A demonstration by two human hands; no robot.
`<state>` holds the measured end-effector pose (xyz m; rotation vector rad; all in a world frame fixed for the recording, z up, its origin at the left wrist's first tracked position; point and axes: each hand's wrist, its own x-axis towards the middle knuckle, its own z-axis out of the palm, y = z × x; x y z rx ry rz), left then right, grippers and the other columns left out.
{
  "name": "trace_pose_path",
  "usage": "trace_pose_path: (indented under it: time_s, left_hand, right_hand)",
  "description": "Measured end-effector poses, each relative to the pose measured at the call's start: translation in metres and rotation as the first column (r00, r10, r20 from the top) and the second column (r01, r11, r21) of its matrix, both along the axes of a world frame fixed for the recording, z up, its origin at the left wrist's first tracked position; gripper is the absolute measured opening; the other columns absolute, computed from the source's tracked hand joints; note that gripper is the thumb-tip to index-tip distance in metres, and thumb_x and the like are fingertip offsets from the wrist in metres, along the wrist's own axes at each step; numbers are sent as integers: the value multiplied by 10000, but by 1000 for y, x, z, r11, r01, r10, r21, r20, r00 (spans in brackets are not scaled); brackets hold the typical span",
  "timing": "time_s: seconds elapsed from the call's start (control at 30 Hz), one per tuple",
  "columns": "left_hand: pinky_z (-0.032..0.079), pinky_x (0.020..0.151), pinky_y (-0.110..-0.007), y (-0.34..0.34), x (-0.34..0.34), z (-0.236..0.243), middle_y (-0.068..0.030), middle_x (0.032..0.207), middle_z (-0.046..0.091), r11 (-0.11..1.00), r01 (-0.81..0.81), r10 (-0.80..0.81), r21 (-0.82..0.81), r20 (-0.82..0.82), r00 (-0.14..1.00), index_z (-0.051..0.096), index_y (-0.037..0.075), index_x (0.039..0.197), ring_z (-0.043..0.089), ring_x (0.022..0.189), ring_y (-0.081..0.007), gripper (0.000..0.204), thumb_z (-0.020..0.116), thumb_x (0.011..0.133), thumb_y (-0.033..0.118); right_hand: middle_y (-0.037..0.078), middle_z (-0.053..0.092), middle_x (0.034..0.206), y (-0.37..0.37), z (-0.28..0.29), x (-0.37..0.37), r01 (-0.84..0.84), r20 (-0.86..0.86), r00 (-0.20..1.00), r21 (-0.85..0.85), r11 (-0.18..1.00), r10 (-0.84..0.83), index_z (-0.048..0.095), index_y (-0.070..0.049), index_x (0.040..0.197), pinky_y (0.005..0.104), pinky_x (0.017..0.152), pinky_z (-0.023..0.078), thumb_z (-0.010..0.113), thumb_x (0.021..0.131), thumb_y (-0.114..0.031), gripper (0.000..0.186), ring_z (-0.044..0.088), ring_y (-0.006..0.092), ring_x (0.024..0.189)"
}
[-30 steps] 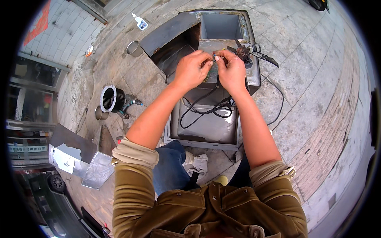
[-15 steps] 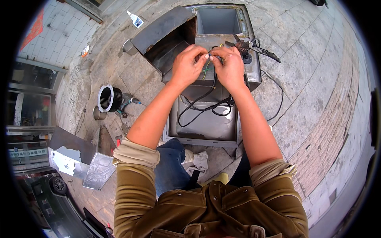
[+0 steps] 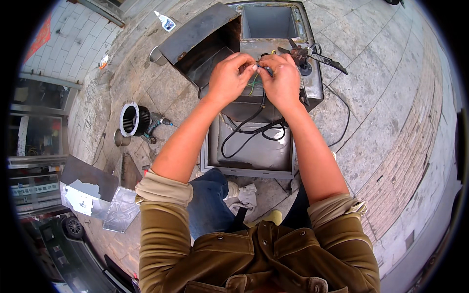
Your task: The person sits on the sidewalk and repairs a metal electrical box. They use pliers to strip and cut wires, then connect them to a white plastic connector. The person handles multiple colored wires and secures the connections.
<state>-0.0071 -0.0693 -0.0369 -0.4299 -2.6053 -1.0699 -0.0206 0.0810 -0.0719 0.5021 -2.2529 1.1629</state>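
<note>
Directly between both grips, wire

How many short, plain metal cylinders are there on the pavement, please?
2: one cylinder beside the open metal box, another cylinder near the black fan wheel. More may be hidden behind the box.

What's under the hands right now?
Green wires and a black cable show beneath the left hand and right hand. The small piece they pinch is mostly covered, and the metal housing directly below is partly hidden.

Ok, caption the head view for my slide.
Left hand and right hand pinch thin wiring over a metal housing, a black cable looping below.
</note>
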Motion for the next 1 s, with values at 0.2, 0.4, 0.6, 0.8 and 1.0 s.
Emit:
trace_pose_path:
  time_s: [0.2, 0.4, 0.6, 0.8, 1.0]
  left_hand:
    - [514, 708, -334, -7, -2, 10, -64, 915, 643, 968, 91, -147, -235, -229, 962, 656, 54, 948, 642, 837, -240, 158, 699, 797, 76]
    - [513, 706, -360, -12, -10, 17, -78, 923, 649, 911, 146, -249, -386, -233, 940, 664, 61, 943, 630, 852, -283, 165, 698, 781, 59]
    - [502, 655, -313, -7, -10, 14, -82, 844, 655, 950, 101, -130, -294, -82, 988, 675, 47, 926, 629, 733, -219, 119, 687, 808, 60]
    - [489, 662, -259, -13, -14, 1, -94, 830, 686, 998, 39, -50, 51, 221, 974, 677, 11, 937, 628, 718, -132, 120, 683, 838, 80]
    - [489, 657, -306, -6, -11, 18, -127, 824, 673, 959, 100, -80, -266, 86, 993, 670, 5, 940, 622, 697, -160, 145, 662, 853, 122]
  right_hand:
    - [27, 689, 879, 1, -2, -2, -26, 2, 1000, -46, 999, 27, 720, -53, 787, 363, 802, 478, 743, 682, -69, 109, 579, 255, 860]
    - [22, 688, 864, -1, -2, -1, -20, 13, 1000, -64, 998, 20, 722, -55, 776, 365, 798, 476, 747, 679, -73, 102, 577, 249, 851]
    - [13, 687, 857, 1, -6, -3, -17, 12, 1000, -79, 997, 18, 720, -57, 770, 359, 793, 472, 750, 679, -81, 98, 576, 242, 853]
    - [7, 684, 857, -2, -6, -1, -24, -3, 1000, -100, 995, 23, 715, -58, 763, 372, 797, 467, 746, 687, -85, 87, 576, 240, 868]
    - [-1, 682, 872, 1, -6, -2, -31, -24, 999, -59, 998, 30, 713, -67, 770, 372, 812, 454, 743, 686, -85, 91, 570, 242, 881]
